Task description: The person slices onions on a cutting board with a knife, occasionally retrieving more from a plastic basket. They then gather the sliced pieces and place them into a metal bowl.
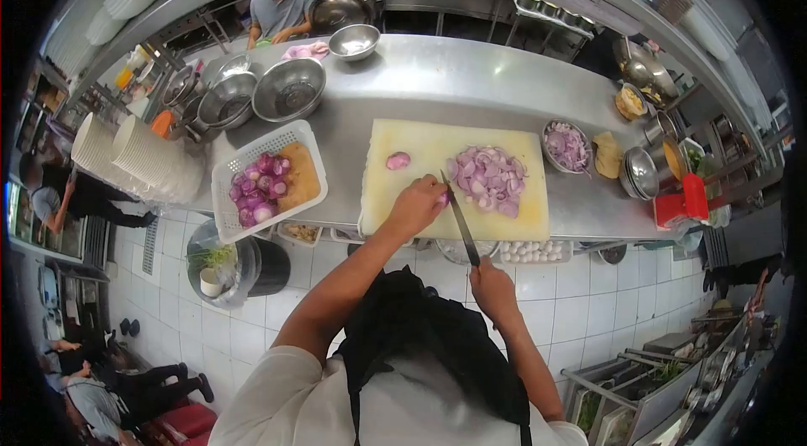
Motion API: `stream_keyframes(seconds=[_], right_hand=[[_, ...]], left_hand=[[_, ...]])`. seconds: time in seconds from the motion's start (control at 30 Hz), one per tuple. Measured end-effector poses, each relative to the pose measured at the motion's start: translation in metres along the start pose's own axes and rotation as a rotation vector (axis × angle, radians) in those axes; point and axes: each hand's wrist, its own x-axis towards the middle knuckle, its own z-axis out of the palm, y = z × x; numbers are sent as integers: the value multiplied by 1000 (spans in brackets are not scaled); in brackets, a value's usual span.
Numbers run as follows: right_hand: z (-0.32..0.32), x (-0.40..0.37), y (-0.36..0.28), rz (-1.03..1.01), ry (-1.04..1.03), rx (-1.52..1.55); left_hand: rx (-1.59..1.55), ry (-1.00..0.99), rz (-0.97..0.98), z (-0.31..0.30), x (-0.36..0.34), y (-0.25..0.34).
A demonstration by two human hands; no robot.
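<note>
On the cutting board (403,139), my left hand (418,207) is closed on a purple onion (442,198), its fingers bent over it. My right hand (494,288) grips the handle of a long dark knife (464,232), whose tip end lies beside the held onion. A pile of sliced onion (489,180) spreads over the board just right of the blade. Another onion piece (398,161) sits above my left hand. Left of the board, a white basket (225,215) holds several peeled purple onions (260,185).
A bowl of sliced onion (567,147) stands right of the board. Metal bowls (289,89) are at the back left, near stacked white containers (150,152). A bin (267,268) stands below the counter. Across the counter is a person (282,10); other people are at the far left.
</note>
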Motion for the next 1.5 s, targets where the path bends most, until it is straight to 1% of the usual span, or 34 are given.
stream_keyframes(seconds=[0.17,0.3,0.4,0.53,0.63,0.67,0.83,0.97,1.07,1.17,1.27,1.37,1.5], right_hand=[[-19,-28,-6,53,-69,-50],[-23,-27,-14,91,-114,-51],[8,-6,-1,67,-87,-22],[19,30,2,-5,-3,11],[10,30,-2,18,-22,12],[5,22,-5,-4,12,23],[-21,-18,-13,72,-62,-13],[-23,-31,-12,81,-93,-25],[-1,-15,-3,84,-98,-6],[21,21,5,20,-43,4],[8,44,0,-5,-38,-5],[3,37,0,-18,6,-6],[-9,6,-4,16,-38,-7]], left_hand=[[1,13,-5,0,0,2],[8,4,-10,1,0,0],[9,3,-11,2,-1,0],[-3,6,-15,2,-1,0],[-12,15,-17,1,-2,0],[-15,18,-24,2,-3,0],[-6,21,-40,8,-3,-3],[21,28,-33,8,-3,-3],[15,13,-28,7,-3,-3],[9,17,-15,4,-2,0],[0,6,-27,5,-2,-1],[-1,24,-17,3,-2,-1],[-8,39,-36,5,-3,1]])
